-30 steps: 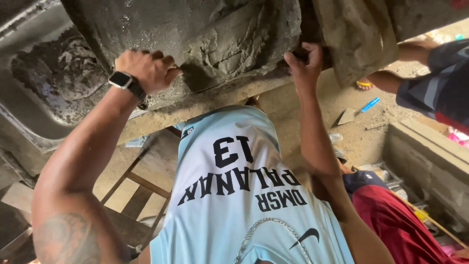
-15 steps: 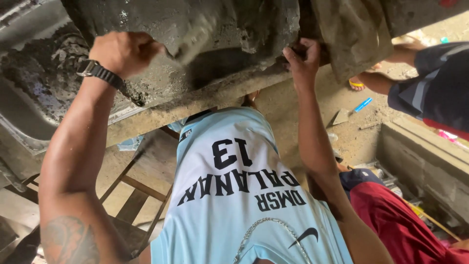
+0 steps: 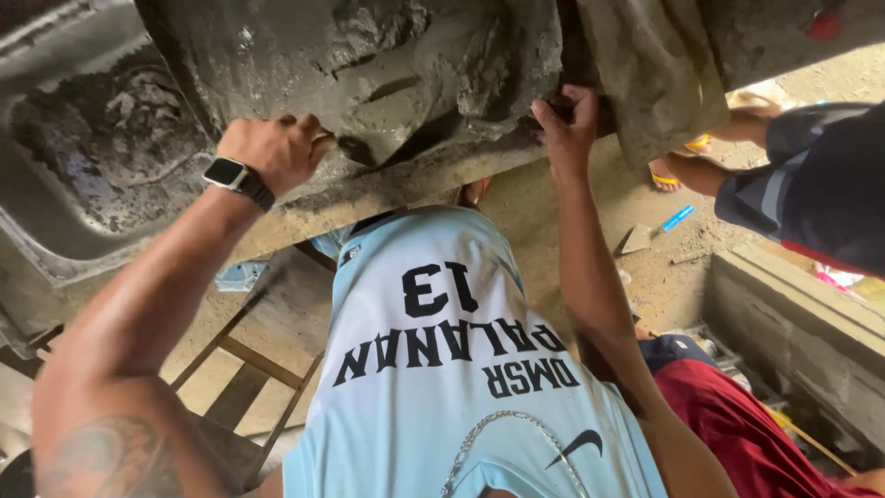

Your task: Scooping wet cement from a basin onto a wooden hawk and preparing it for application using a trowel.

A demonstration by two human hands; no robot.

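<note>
Mud-caked grey housing overhead, sitting above a dirty metal beam that runs diagonally across the view. Left hand, smartwatch on wrist, is clenched against the housing's lower face. Right hand grips the housing's right edge, fingers curled behind it. Another person's arm reaches in at right. Wooden frame below.

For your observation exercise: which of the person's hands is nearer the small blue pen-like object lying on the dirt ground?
Right. The right hand grips the muddy underside up and left of the blue object; the left hand is far across.
</note>
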